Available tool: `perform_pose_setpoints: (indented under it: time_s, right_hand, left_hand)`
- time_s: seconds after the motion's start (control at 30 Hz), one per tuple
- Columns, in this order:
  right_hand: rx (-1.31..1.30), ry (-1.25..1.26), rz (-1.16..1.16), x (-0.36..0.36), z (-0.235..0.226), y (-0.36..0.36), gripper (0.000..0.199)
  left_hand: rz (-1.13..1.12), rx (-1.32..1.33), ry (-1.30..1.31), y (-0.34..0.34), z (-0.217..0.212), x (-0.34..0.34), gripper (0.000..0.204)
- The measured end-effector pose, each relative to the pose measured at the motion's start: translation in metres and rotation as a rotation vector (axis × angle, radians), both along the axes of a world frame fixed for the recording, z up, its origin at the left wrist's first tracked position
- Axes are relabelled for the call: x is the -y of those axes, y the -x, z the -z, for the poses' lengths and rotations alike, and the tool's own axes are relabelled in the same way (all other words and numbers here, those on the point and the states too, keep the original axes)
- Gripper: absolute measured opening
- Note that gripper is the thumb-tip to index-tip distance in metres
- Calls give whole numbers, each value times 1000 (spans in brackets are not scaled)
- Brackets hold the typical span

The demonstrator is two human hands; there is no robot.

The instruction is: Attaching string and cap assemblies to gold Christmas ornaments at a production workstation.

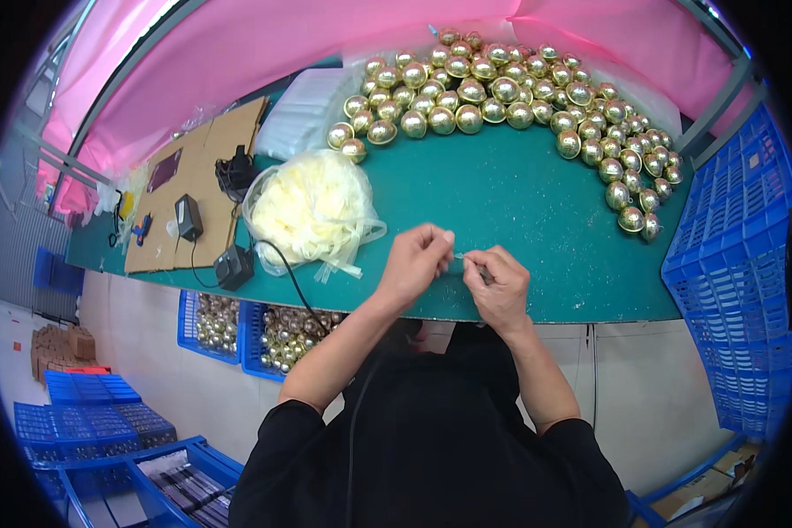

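Note:
Over the near edge of the green table (502, 194), my two hands work close together. My left hand (416, 267) is closed in a pinch, thumb against the fingers; what it holds, if anything, is too small to make out. The fingers of my right hand (500, 286) are pinched on a small translucent piece (458, 256), which shows in the gap between the hands. Left of them sits a clear plastic bag (374, 231) full of pale yellow strips (312, 204). Many shiny gold ball ornaments (505, 90) lie in a curved band along the table's back and right.
Cardboard (163, 224) on the left bears black power adapters (187, 218) and a blue tool (142, 230). A black cable (289, 268) hangs over the front edge. Blue crates of ornaments (253, 352) stand below; tall blue crates (735, 264) rise at right. Pink sheeting (326, 40) hangs behind.

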State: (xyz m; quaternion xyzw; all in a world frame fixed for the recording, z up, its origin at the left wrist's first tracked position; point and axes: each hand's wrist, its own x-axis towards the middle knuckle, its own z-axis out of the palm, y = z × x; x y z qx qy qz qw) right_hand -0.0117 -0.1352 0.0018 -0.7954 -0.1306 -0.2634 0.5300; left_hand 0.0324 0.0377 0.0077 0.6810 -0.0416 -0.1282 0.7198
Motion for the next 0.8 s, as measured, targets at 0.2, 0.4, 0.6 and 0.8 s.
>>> perform_pose_setpoints:
  time_s: [0.2, 0.4, 0.6, 0.8]
  right_hand:
    - [-205, -136, 72, 19, 21, -16, 1]
    - [-240, -193, 72, 17, 23, -20, 4]
    - [-248, -227, 77, 18, 21, -16, 5]
    - [-284, -266, 75, 21, 27, -17, 6]
  left_hand:
    - [-363, 964, -916, -151, -5, 2, 39]
    - [-292, 1029, -1328, -232, -2, -5, 49]
    - [-224, 848, -1312, -215, 6, 3, 48]
    - [-161, 674, -895, -130, 16, -5, 55]
